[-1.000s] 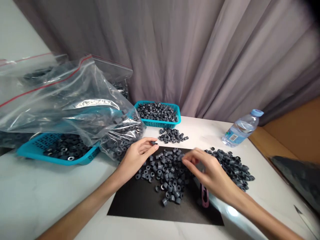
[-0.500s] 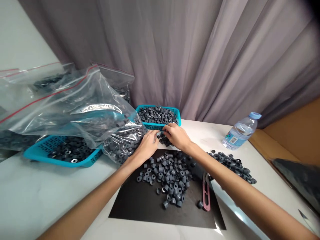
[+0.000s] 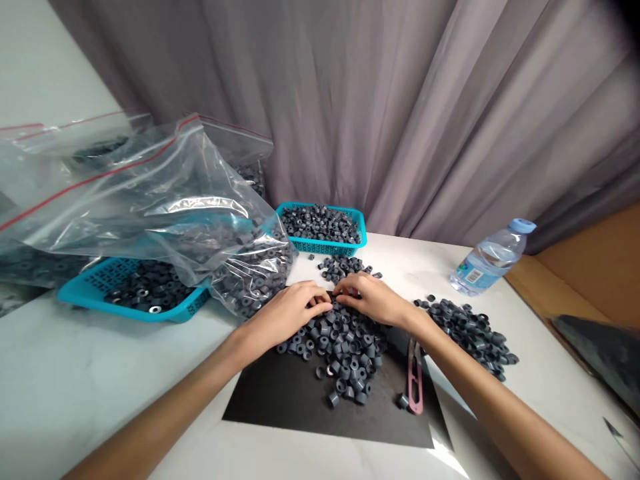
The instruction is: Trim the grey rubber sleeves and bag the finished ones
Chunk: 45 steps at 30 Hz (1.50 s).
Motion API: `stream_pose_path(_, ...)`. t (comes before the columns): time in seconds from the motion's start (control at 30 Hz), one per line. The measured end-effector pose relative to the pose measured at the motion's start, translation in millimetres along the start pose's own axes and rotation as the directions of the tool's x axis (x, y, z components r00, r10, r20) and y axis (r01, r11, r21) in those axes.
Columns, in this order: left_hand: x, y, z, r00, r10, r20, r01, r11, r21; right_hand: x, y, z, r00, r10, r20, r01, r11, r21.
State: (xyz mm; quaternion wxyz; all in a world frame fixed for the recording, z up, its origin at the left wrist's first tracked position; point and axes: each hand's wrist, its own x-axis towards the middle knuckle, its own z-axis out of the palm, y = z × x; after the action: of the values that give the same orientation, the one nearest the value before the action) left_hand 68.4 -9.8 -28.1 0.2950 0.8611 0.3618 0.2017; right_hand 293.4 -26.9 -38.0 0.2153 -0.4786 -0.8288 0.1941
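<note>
Both hands meet at the far edge of a heap of small grey plastic rings (image 3: 350, 357), which lies on a black sheet (image 3: 280, 400). My left hand (image 3: 295, 307) has its thumb and fingers closed together over the heap's back edge. Facing it, my right hand (image 3: 373, 297) is bent with its fingertips drawn in. What lies between the fingertips, if anything, is too small or hidden to make out. Just beyond the hands is a smaller group of dark rings (image 3: 345, 268) on the white table. Pink-handled snips (image 3: 415, 383) lie to the right of the heap, under my right forearm's side.
Behind the hands stands a blue basket (image 3: 325, 249) full of grey pieces. Another blue basket (image 3: 125, 310) sits left, partly under a clear zip bag (image 3: 250, 280) of rings. At right are another pile of dark pieces (image 3: 470, 333) and a water bottle (image 3: 493, 260).
Both hands have drawn back from beside the far basket to the back edge of the heap. More of the small group of rings behind them now shows. The view has shifted slightly.
</note>
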Motion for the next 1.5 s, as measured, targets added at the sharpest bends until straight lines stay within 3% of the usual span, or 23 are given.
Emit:
stream_pose_path(0.3,15.5,0.3,-15.5,0.982,-0.016,0.189,0.048,0.985,-0.165,-0.6,1.7,-4.7,0.994,0.087,0.067,-0.101,0.963,0.250)
stream_pose_path(0.53,1.8,12.8,-12.1,0.997,-0.062,0.044,0.074,0.937,-0.341,-7.9,14.3,-18.8,0.986,0.112,0.124,-0.155,0.891,0.427)
stream_pose_path(0.67,-10.7,20.3,-0.6,0.990,-0.137,0.025,0.127,0.816,-0.564,-10.2,18.6,-22.4,0.974,0.112,0.197,-0.202,0.823,0.531)
stream_pose_path(0.83,-19.8,28.2,7.5,0.969,-0.240,0.053,0.207,0.680,-0.703,-11.4,10.3,-28.3,0.966,0.057,0.254,-0.209,0.749,0.629)
stream_pose_path(0.97,-24.2,32.3,8.6,0.934,-0.335,0.122,0.288,0.508,-0.812,-12.3,7.3,-32.7,0.975,0.043,0.217,-0.179,0.729,0.660)
stream_pose_path(1.07,-26.5,33.2,8.2,0.923,-0.354,0.149,0.304,0.437,-0.847,-12.7,10.2,-35.2,0.984,0.049,0.171,-0.152,0.734,0.662)
stream_pose_path(1.23,-26.1,28.9,9.9,0.948,-0.306,0.087,0.239,0.506,-0.829,-14.0,3.2,-36.3,0.992,0.047,0.117,-0.110,0.776,0.621)
stream_pose_path(1.37,-24.6,22.8,14.7,0.971,-0.222,-0.084,0.085,0.656,-0.750,-16.0,-13.5,-33.6,0.987,0.019,0.161,-0.119,0.761,0.638)
stream_pose_path(1.5,-28.2,20.4,19.4,0.958,-0.142,-0.247,-0.031,0.811,-0.584,-16.4,-20.6,-32.0,0.991,0.007,0.133,-0.095,0.734,0.673)
